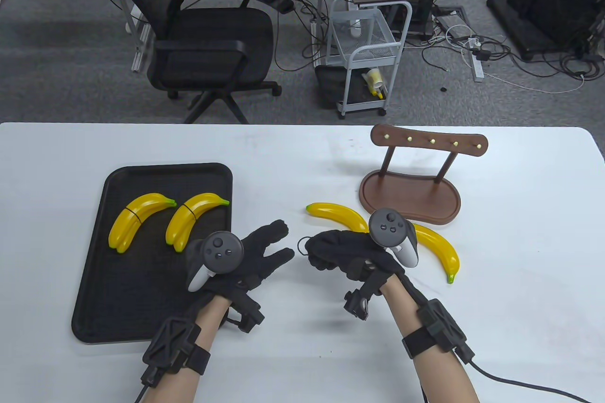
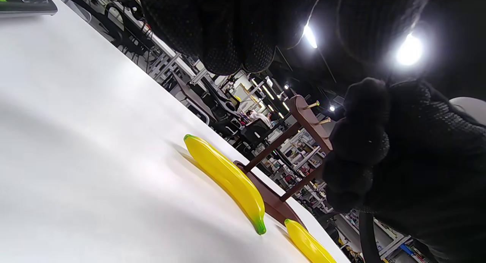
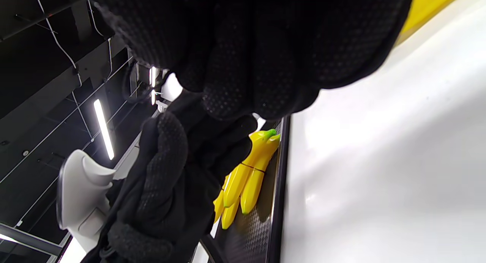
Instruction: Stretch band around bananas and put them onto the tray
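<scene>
Two loose yellow bananas lie right of centre, one [image 1: 338, 215] partly behind my right hand, the other [image 1: 439, 252] beyond its tracker. In the left wrist view the near banana [image 2: 228, 179] lies in front of the stand. My right hand [image 1: 315, 252] is curled and pinches a thin black band [image 1: 301, 243], whose small loop sticks out to the left. My left hand [image 1: 283, 243] hovers just left of it, fingers straight and spread, holding nothing. Two banded banana pairs [image 1: 137, 218] [image 1: 194, 218] lie on the black tray [image 1: 118, 299]; one pair [image 3: 250, 172] shows in the right wrist view.
A brown wooden peg stand [image 1: 411, 195] sits behind the loose bananas. An office chair [image 1: 208, 44] and a white cart [image 1: 364, 58] stand on the floor past the table's far edge.
</scene>
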`<state>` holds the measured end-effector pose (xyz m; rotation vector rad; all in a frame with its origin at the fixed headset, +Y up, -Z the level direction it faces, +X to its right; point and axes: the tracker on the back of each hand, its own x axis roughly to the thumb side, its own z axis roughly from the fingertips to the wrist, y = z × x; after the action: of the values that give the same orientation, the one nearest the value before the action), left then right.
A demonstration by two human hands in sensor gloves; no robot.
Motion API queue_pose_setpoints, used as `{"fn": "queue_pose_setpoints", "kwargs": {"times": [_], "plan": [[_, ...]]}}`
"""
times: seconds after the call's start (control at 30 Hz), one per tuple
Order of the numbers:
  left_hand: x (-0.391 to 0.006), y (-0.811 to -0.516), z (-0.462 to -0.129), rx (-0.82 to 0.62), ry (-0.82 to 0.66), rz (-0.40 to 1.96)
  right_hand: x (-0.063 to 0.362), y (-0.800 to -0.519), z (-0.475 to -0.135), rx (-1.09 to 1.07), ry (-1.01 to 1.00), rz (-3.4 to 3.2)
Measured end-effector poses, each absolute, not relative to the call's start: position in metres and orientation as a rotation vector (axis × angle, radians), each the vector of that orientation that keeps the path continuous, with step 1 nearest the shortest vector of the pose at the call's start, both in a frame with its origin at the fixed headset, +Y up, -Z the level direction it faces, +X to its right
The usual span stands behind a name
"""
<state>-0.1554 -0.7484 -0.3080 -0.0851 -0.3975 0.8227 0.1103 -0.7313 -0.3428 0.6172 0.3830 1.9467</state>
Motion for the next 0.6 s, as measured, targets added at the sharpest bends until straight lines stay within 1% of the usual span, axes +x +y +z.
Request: {"fn": "queue_pose_setpoints", "kwargs": {"times": [0.6], "plan": [[-0.145, -0.750, -0.305, -0.096, -0.445, 0.782, 0.092, -0.743, -0.338, 0.691, 0.504, 1.953]]}}
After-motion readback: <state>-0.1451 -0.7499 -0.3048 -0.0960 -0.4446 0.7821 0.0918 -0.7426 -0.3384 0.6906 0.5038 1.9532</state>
